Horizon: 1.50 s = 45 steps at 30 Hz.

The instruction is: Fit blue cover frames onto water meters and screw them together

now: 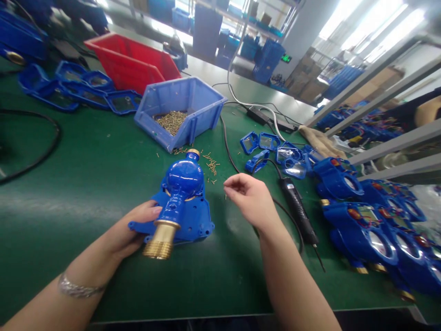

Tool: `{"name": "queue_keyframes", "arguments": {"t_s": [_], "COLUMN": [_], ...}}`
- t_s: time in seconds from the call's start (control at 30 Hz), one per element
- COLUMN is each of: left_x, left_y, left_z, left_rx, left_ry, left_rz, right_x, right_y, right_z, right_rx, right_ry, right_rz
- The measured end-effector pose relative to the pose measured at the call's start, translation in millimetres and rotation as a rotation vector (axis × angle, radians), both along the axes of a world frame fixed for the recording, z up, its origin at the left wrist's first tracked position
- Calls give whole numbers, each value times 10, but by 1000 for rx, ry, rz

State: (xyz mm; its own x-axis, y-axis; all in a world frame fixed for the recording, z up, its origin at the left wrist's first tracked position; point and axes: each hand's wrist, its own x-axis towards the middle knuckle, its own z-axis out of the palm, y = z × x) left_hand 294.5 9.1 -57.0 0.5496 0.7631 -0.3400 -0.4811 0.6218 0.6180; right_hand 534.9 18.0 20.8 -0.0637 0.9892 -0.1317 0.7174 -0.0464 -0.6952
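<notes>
Shelves (237,27) with blue crates (268,59) stand at the back of a bright room, beyond a green bench (113,294). On the bench, the left hand (129,225), with a bracelet (77,287) at its wrist, is clamped on the near left edge of a blue housing (186,177). This housing lies in front of the person, left of the middle, its threaded brass end (160,241) pointing toward the person and its round bulge facing up. The right hand (250,197) hovers just right of it, thumb and fingertips drawn close together; whether they pinch anything cannot be told. Loose screws (212,165) lie scattered between the housing and a blue bin (205,119), which has a heap of more screws inside. Behind that bin stands a red bin (126,73), with blue frames (124,102) at its left. A black driver (298,209) rests right of the right hand, bit toward the person. Farther right sit several blue units (344,220), some with round windows.
</notes>
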Motion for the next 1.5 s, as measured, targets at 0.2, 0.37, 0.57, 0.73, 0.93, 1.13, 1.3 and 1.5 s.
{"name": "queue_keyframes", "arguments": {"t_s": [0.2, 0.37, 0.57, 0.73, 0.93, 1.13, 1.3, 1.5], "left_x": [19, 33, 29, 35, 42, 33, 40, 39], "left_y": [27, 32, 23, 21, 34, 28, 34, 33], "left_z": [74, 129, 136, 133, 146, 155, 134, 117], "left_rx": [-47, -45, -26, -10, 33, 33, 43, 29], "left_ry": [-23, 23, 85, 99, 110, 46, 10, 1], "left_rz": [-1, 5, 7, -12, -17, -3, -3, -3], "right_x": [217, 176, -72, -288, -290, -52, -92, -194], "right_y": [369, 346, 237, 136, 127, 484, 715, 675], "right_z": [-529, -620, -304, -135, -74, -250, -630, -682], "right_rx": [-120, -95, -44, 181, 282, 130, 30, 12], "right_ry": [-285, -252, 14, 82, -168, -402, -547, -713], "right_rz": [-63, -28, 26, 163, 344, 41, 82, 174]}}
